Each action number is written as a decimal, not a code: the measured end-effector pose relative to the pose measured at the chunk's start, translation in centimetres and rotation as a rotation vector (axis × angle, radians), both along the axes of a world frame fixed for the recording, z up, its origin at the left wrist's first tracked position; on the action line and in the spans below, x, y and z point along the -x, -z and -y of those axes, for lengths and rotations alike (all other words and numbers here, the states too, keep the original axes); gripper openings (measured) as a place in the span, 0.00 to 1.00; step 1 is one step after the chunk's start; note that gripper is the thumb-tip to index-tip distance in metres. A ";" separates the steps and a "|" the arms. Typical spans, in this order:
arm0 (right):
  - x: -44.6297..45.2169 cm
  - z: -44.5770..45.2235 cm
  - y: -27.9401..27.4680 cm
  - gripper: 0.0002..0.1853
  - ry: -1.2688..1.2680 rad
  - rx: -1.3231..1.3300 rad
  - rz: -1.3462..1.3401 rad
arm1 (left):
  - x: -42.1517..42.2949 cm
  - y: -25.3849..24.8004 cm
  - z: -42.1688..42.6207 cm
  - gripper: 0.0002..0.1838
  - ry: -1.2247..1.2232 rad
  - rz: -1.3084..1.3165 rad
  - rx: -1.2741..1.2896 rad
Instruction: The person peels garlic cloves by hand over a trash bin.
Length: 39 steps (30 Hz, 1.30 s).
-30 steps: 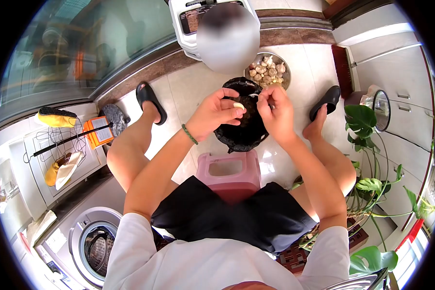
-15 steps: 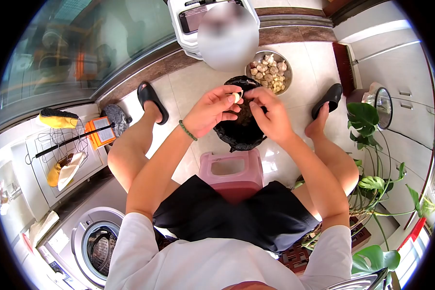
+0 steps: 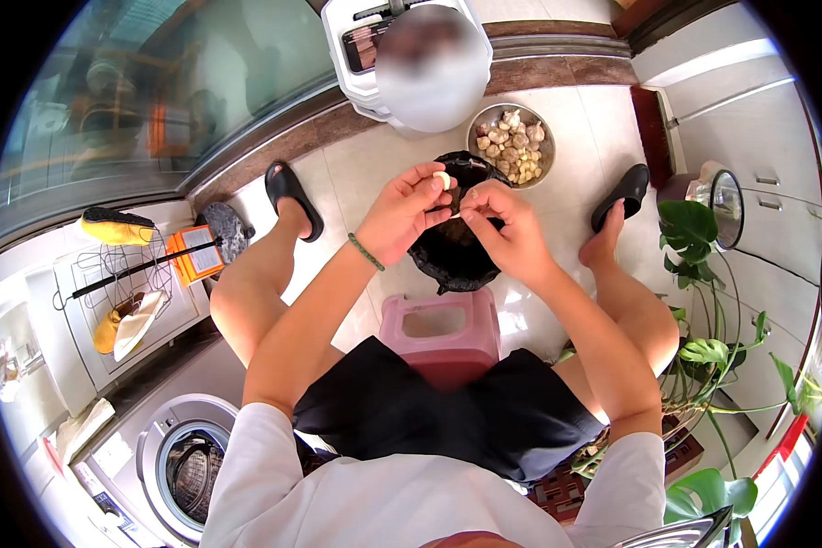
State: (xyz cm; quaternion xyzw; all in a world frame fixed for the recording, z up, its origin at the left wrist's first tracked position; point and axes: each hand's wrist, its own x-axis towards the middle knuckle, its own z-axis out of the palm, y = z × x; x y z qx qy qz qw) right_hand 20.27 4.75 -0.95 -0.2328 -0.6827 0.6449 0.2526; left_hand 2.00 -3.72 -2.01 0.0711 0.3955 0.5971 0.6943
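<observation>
Left hand pinches a garlic clove; right hand's fingertips together. Beneath: tiled floor, black-lined bin; beyond, metal bowl of garlic.

Floor: pale, glossy tiles.
Glass pane: big, greenish, off to the left, murky with reflections.
Sill: brown strip skirting glass and tiles.
Cabinets: white, along the right, small metal handles.
Washing machine: silvery, round-doored, over in the near left corner.
Light: strong, leaving white patches on the floor.
</observation>
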 end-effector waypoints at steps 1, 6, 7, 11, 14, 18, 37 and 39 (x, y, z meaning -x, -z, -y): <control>0.0 0.1 -0.1 0.06 -0.001 0.007 -0.003 | 0.1 0.0 0.0 0.16 0.001 0.000 0.001; -0.4 -0.3 0.2 0.08 0.022 0.022 -0.016 | 0.4 -0.8 0.0 0.21 0.067 0.250 -0.148; -0.5 -0.5 0.1 0.08 0.012 -0.042 -0.014 | 0.3 -1.0 0.0 0.21 0.068 0.250 -0.146; -0.2 -0.6 -0.7 0.07 0.077 -0.117 0.005 | 0.1 -1.3 0.0 0.23 0.125 0.121 -0.152; 0.1 -0.6 -0.3 0.05 0.146 -0.094 0.002 | -0.1 -2.2 -0.1 0.22 0.184 -0.176 -0.147; 0.2 -0.4 -0.3 0.06 0.102 0.011 0.006 | -0.7 -1.6 0.0 0.23 0.148 -0.641 -0.264; 1.0 -0.3 0.9 0.15 0.182 -0.138 0.162 | -2.7 -0.1 0.8 0.14 0.090 -0.333 -0.014; 1.1 -0.5 0.5 0.14 0.179 -0.209 0.172 | -2.7 -0.6 0.6 0.13 0.082 -0.272 0.014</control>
